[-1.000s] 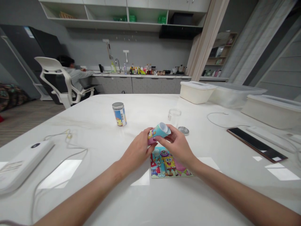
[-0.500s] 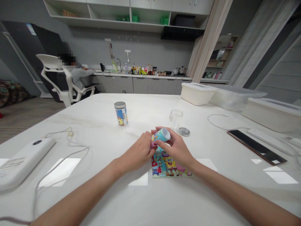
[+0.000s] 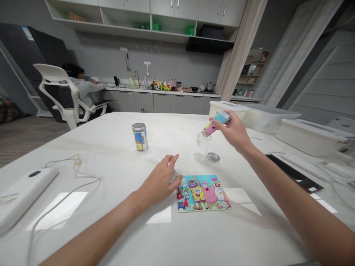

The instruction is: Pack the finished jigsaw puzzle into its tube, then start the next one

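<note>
My right hand (image 3: 232,129) grips a rolled colourful cartoon sheet (image 3: 214,125), tilted over a clear jar (image 3: 200,147). The roll's lower end is at the jar's mouth; I cannot tell how far inside it reaches. Beside the jar a round silver lid (image 3: 213,157) lies on the table. My left hand (image 3: 163,176) hovers low over the table with its fingers apart, holding nothing. Its thumb is near the top left corner of a flat cartoon puzzle picture (image 3: 203,194). Farther back on the left stands a closed cartoon-labelled jar (image 3: 140,137) with a silver lid.
A white power strip (image 3: 24,194) with a grey cable lies at the left. Dark flat device (image 3: 294,171) and white cables rest at the right. Lidded storage boxes (image 3: 313,136) line the far right side. A person sits in a white chair (image 3: 59,87) beyond the table.
My right hand has carried the rolled sheet up and away to the clear jar. My left hand has let go of the roll and opened. The puzzle picture is now uncovered.
</note>
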Tool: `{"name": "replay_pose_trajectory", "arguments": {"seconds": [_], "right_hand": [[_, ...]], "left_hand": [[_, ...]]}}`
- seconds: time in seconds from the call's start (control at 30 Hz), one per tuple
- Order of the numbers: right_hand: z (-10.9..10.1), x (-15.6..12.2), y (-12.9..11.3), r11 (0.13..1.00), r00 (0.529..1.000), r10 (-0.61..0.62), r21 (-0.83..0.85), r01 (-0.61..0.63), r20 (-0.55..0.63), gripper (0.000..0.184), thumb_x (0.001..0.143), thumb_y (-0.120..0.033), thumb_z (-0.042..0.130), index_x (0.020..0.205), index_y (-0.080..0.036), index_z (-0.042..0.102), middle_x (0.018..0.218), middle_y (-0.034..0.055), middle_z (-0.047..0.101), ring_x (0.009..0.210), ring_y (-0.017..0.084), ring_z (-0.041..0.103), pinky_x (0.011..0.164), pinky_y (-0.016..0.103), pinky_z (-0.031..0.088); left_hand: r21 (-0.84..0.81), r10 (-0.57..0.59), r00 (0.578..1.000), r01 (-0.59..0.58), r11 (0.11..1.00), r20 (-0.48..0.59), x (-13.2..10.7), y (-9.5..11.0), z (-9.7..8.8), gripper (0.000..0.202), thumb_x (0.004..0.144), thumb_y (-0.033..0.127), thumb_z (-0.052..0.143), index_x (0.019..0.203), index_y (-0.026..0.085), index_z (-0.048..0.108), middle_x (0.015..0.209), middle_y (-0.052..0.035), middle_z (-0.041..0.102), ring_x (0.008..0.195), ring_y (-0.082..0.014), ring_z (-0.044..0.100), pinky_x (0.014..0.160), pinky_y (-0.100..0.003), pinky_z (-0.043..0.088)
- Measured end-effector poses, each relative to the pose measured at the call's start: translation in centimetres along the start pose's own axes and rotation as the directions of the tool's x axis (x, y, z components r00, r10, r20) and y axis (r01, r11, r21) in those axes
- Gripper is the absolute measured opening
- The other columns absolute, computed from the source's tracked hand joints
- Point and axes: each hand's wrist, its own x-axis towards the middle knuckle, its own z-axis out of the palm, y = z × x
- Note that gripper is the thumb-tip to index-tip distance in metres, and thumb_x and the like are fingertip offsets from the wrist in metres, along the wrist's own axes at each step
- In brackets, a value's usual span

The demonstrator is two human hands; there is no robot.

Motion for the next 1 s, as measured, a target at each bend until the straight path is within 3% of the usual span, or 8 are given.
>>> {"name": "replay_pose_trajectory", "arguments": {"seconds": [0.23,0.4,0.57,0.7,0.8,0.87,1.0], "right_hand": [[1.2,0.3,0.3,0.936,0.964,0.167,-0.340,-0.089,0.207,0.031,0.073,-0.032,0.065,0.100,-0.017,0.061,0.098,0.0084,0.072,0.088,0.024,0.065,0.082,0.040,0.050],[1.5,-0.2,1.4,0.922,0.908,0.210,-0.381,-0.061,0.363,0.026,0.077,-0.035,0.060,0.094,-0.017,0.069,0.107,0.0089,0.071,0.099,0.027,0.064,0.089,0.039,0.048],[1.3,-0.9,2.0,0.931,0.946,0.167,-0.361,-0.058,0.278,0.046,0.078,-0.038,0.061,0.119,-0.017,0.061,0.129,0.0142,0.061,0.115,0.029,0.058,0.094,0.044,0.048],[0.8,-1.8,1.3,0.904,0.963,-0.035,-0.402,0.145,0.268,0.035,0.084,-0.036,0.055,0.115,-0.020,0.063,0.124,0.0117,0.063,0.113,0.028,0.059,0.093,0.047,0.049],[0.5,-2.5,1.1,0.818,0.903,-0.157,-0.460,0.345,0.399,0.032,0.091,-0.036,0.047,0.111,-0.020,0.066,0.125,0.0114,0.064,0.120,0.029,0.055,0.103,0.051,0.042],[0.4,-3.0,1.1,0.775,0.873,-0.168,-0.485,0.404,0.458,0.035,0.093,-0.036,0.044,0.116,-0.020,0.065,0.126,0.0121,0.064,0.123,0.031,0.053,0.104,0.053,0.039],[0.4,-3.5,1.3,0.757,0.870,-0.181,-0.500,0.421,0.458,0.035,0.093,-0.037,0.044,0.120,-0.022,0.062,0.131,0.0133,0.060,0.124,0.032,0.052,0.102,0.055,0.039]], "left_hand": [[0.021,0.014,1.000,-0.014,1.000,0.007,-0.1,0.3,-0.2,0.050,0.093,0.032,0.044,0.139,0.016,0.032,0.128,-0.0140,0.046,0.114,-0.0269,0.052,0.099,-0.045,0.044],[0.031,0.030,1.000,-0.030,0.999,-0.003,0.0,0.3,-0.2,0.051,0.093,0.032,0.044,0.140,0.019,0.030,0.129,-0.0129,0.046,0.115,-0.0270,0.052,0.098,-0.045,0.045],[0.027,0.034,0.999,-0.034,0.999,-0.007,0.0,0.2,0.0,0.051,0.093,0.032,0.044,0.140,0.019,0.030,0.129,-0.0134,0.046,0.113,-0.0270,0.052,0.098,-0.046,0.044],[0.031,0.031,1.000,-0.031,0.999,-0.004,0.0,0.2,-0.1,0.051,0.093,0.033,0.044,0.140,0.018,0.030,0.129,-0.0136,0.047,0.113,-0.0267,0.053,0.097,-0.045,0.044],[0.032,0.031,1.000,-0.031,0.999,0.003,0.0,0.3,-0.2,0.051,0.093,0.033,0.044,0.140,0.018,0.030,0.128,-0.0138,0.047,0.113,-0.0272,0.052,0.097,-0.046,0.044],[0.033,0.033,0.999,-0.033,0.999,0.006,0.0,0.4,-0.2,0.050,0.093,0.032,0.043,0.140,0.018,0.031,0.128,-0.0139,0.046,0.113,-0.0277,0.052,0.098,-0.046,0.044],[0.030,0.041,0.999,-0.041,0.999,-0.005,0.0,0.4,-0.2,0.050,0.093,0.032,0.044,0.139,0.020,0.031,0.128,-0.0128,0.047,0.113,-0.0274,0.053,0.098,-0.046,0.045]]}}
